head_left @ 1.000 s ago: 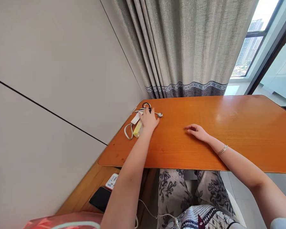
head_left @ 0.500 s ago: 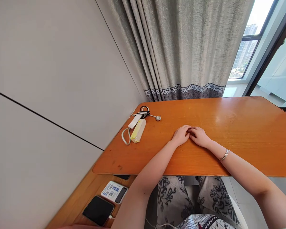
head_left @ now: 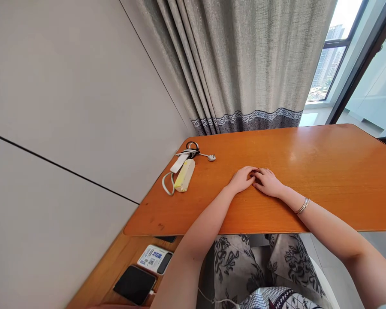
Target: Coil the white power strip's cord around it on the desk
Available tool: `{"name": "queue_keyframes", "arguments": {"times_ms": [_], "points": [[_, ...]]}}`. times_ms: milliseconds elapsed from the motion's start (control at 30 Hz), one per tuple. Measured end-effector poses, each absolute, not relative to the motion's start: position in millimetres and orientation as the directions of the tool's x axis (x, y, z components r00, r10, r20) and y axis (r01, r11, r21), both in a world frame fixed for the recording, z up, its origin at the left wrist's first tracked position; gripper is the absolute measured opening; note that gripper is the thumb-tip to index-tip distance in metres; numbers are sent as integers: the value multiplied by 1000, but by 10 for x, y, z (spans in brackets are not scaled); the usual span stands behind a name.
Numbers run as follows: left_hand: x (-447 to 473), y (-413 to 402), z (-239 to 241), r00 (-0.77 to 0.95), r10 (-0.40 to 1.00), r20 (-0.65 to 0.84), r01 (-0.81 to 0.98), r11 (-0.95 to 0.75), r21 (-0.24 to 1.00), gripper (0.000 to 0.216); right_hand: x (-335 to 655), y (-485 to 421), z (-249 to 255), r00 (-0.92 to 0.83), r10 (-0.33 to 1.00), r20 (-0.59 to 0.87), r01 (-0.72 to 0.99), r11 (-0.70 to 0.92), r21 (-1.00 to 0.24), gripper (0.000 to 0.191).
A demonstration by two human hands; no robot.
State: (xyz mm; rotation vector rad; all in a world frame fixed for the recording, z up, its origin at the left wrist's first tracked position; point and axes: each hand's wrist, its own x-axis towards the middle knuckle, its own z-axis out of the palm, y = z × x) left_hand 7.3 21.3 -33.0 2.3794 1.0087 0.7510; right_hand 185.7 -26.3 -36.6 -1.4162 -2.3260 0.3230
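Both forearms lean on the near side of an orange-brown wooden table (head_left: 315,171). My left hand (head_left: 242,179) lies palm down on the wood, its fingers loosely bent and holding nothing. Beside it, my right hand (head_left: 267,183) rests the same way, thumb apart from the fingers, and its fingertips meet those of the left. Left of my hands, a pale yellow and cream block (head_left: 185,176) lies next to a white power strip (head_left: 179,163). A white plug (head_left: 211,157) sits on the end of a cord.
Black and white cords (head_left: 192,150) are bundled at the table's far left corner. A pale wall panel (head_left: 67,94) borders the left edge. Below on a wooden ledge lie a black phone (head_left: 135,284) and a white printed device (head_left: 155,259). Grey curtains (head_left: 254,64) hang behind.
The view has tilted and shifted slightly, so the table sits a little higher. My hands stay together on the tabletop; the fingers have shifted a little.
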Motion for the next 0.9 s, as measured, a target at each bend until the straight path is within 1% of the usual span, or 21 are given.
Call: {"name": "queue_keyframes", "arguments": {"times_ms": [300, 900], "points": [[56, 206, -317, 599, 747, 289, 509, -634, 583, 36, 1862, -279, -357, -434, 877, 206, 806, 480, -346, 37], [41, 209, -315, 612, 737, 288, 506, -644, 574, 36, 1865, -289, -335, -452, 871, 192, 812, 491, -316, 38]]}}
